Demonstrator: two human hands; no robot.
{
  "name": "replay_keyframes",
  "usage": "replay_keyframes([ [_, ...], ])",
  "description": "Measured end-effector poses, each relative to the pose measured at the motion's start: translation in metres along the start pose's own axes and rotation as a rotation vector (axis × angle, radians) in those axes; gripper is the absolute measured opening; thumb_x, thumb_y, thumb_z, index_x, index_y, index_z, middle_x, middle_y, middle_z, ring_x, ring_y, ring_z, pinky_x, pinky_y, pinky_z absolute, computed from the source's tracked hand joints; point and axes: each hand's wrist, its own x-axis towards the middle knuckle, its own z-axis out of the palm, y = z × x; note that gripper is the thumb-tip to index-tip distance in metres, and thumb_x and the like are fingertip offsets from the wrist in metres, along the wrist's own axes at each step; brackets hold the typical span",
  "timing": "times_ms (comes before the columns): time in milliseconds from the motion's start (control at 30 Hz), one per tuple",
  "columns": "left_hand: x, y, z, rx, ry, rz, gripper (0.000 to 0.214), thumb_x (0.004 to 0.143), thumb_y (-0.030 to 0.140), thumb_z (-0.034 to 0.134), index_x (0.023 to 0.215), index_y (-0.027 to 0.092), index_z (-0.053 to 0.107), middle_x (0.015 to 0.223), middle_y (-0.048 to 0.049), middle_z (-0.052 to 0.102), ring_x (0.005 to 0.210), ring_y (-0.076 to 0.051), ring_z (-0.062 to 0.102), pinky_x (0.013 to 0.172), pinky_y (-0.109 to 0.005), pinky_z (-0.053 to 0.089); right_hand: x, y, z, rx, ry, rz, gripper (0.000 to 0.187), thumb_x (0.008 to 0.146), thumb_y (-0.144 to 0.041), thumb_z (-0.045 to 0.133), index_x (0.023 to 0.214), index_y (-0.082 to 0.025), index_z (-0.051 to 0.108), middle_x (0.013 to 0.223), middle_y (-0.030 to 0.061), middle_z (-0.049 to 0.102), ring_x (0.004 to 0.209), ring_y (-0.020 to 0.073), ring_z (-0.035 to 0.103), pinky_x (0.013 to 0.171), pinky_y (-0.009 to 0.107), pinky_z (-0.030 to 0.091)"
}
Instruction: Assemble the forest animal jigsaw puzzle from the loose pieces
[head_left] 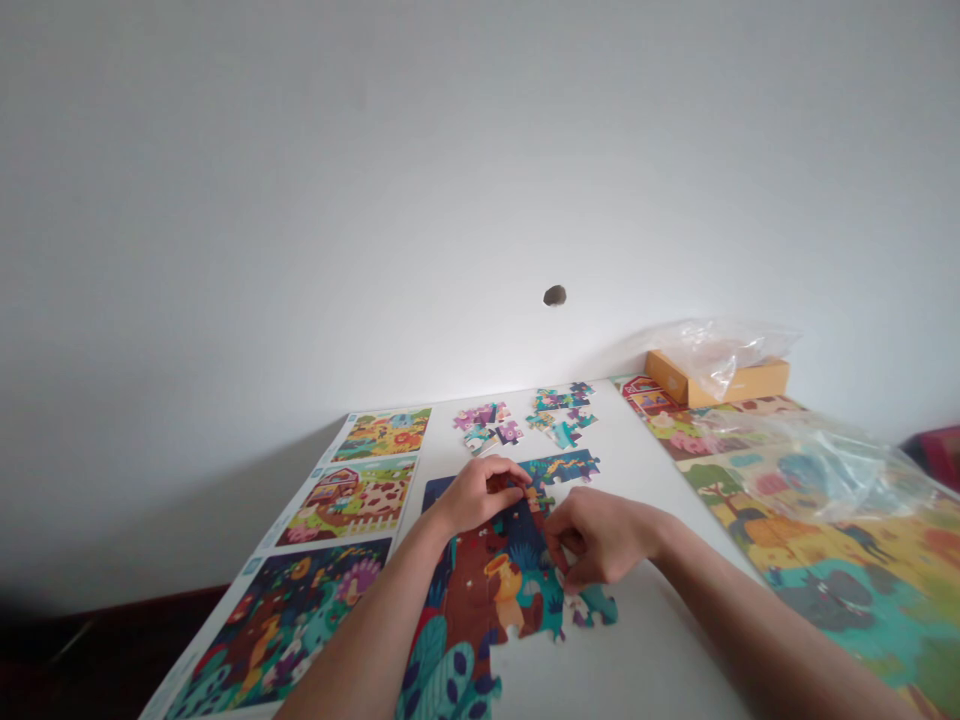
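A half-built jigsaw puzzle (487, 600) with a bear and dark blue foliage lies on the white table (660, 660) in front of me. My left hand (480, 492) rests on its upper edge, fingers curled and pressing on the pieces there. My right hand (600, 535) is beside it, fingers pinched on a small puzzle piece over the puzzle's right edge. A joined strip of blue pieces (561, 466) lies just beyond my hands. Two clusters of loose pieces, pink and purple (489, 424) and blue (564, 410), sit farther back.
A reference sheet (352, 500) with three printed pictures lies at the left. A finished colourful puzzle (817, 520) fills the right side, partly under clear plastic bags (825, 450). An orange box (720, 380) stands at the back right by the white wall.
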Motion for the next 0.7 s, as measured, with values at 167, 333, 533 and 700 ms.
replay_keyframes([
  [167, 0.0001, 0.0005, -0.0002, 0.006, -0.002, 0.008, 0.021, 0.081, 0.031, 0.065, 0.095, 0.017, 0.074, 0.095, -0.007, 0.071, 0.087, -0.019, 0.064, 0.08, -0.028, 0.047, 0.0006, -0.0022, 0.0009, -0.013, -0.04, 0.008, 0.02, 0.062, -0.027, 0.076, 0.079, -0.018, 0.072, 0.052, -0.0079, 0.051, 0.046, 0.0064, 0.045, 0.043, 0.018, 0.029],
  [333, 0.0001, 0.0003, 0.0002, 0.007, -0.003, 0.006, 0.023, 0.082, 0.033, 0.065, 0.096, 0.018, 0.074, 0.094, -0.0071, 0.071, 0.087, -0.018, 0.063, 0.077, -0.027, 0.048, 0.0, -0.0003, 0.0011, 0.026, -0.054, 0.023, 0.021, 0.065, -0.027, 0.076, 0.084, -0.019, 0.076, 0.05, -0.0085, 0.048, 0.044, 0.0059, 0.042, 0.044, 0.018, 0.029],
  [533, -0.0001, 0.0012, -0.0002, -0.012, -0.001, 0.005, 0.022, 0.08, 0.033, 0.066, 0.095, 0.018, 0.074, 0.094, -0.0075, 0.071, 0.087, -0.019, 0.064, 0.077, -0.028, 0.049, -0.0011, 0.0012, 0.0016, 0.06, -0.051, -0.004, 0.017, 0.068, -0.024, 0.073, 0.084, -0.019, 0.076, 0.049, -0.0082, 0.047, 0.044, 0.0055, 0.041, 0.044, 0.018, 0.029],
  [700, -0.0001, 0.0019, -0.0006, -0.008, -0.002, 0.002, 0.022, 0.08, 0.031, 0.066, 0.095, 0.018, 0.074, 0.095, -0.0073, 0.071, 0.087, -0.019, 0.064, 0.078, -0.028, 0.048, -0.0012, 0.0005, 0.001, 0.046, -0.05, 0.012, 0.018, 0.067, -0.025, 0.073, 0.083, -0.019, 0.077, 0.049, -0.0083, 0.047, 0.043, 0.0052, 0.041, 0.043, 0.018, 0.028],
])
